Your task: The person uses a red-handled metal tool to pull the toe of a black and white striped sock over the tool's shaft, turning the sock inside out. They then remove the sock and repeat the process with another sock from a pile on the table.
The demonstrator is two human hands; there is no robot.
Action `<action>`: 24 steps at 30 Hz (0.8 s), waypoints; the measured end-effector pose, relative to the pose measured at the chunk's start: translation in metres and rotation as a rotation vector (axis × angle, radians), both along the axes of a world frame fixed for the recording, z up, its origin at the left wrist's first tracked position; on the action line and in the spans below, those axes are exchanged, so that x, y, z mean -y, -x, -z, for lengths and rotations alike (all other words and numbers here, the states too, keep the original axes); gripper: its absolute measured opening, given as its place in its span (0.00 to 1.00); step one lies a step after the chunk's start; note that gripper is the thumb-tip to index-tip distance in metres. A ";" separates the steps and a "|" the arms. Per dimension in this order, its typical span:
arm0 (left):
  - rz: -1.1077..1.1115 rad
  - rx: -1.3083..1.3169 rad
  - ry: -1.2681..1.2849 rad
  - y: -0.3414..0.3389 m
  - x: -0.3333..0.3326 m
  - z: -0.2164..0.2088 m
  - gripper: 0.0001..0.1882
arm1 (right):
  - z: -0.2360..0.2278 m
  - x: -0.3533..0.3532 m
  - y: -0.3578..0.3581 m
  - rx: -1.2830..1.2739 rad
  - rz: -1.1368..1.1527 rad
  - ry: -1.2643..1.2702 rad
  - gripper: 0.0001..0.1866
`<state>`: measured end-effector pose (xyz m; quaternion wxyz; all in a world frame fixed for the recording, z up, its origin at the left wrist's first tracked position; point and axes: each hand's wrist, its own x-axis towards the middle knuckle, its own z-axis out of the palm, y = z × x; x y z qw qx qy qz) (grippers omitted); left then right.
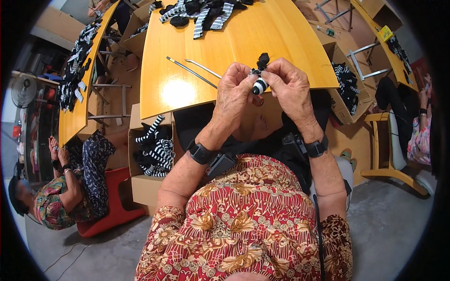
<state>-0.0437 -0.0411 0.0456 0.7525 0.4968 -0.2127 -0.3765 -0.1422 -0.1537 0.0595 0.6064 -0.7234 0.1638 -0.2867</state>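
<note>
Near the table's front edge, my left hand (230, 92) and my right hand (291, 90) come together around a small black-and-white striped knitted piece (260, 86), which looks like a sock. Thumbs and fingers of both hands pinch it at its middle. A black bunched end (263, 59) sticks up between the hands, and the rounded striped end hangs below the thumbs. The exact fold under my fingers is hidden. Left of my left hand lie a long metal rod (192, 73) and a second rod (201, 67), partly behind that hand.
A pile of striped and black knitwear (213, 18) lies at the far side of the yellow table (164, 93). Cardboard boxes with similar pieces stand at left (134, 122) and right (361, 110). Co-workers sit at the left table (77, 122) and the far right.
</note>
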 end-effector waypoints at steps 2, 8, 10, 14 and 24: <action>-0.005 -0.084 0.017 0.000 0.002 0.000 0.06 | 0.000 -0.004 -0.004 0.021 0.053 0.083 0.04; 0.092 -0.370 0.149 -0.006 0.006 0.009 0.07 | 0.013 0.000 -0.025 0.072 0.143 0.026 0.04; 0.133 -0.377 0.166 -0.007 0.005 0.013 0.07 | 0.021 0.003 -0.031 0.082 0.119 -0.087 0.04; 0.197 -0.321 0.162 -0.008 -0.001 0.017 0.08 | 0.023 0.004 -0.034 0.108 0.044 -0.349 0.04; 0.188 -0.302 0.199 -0.017 -0.004 0.015 0.09 | 0.016 -0.005 -0.026 0.084 0.037 -0.223 0.06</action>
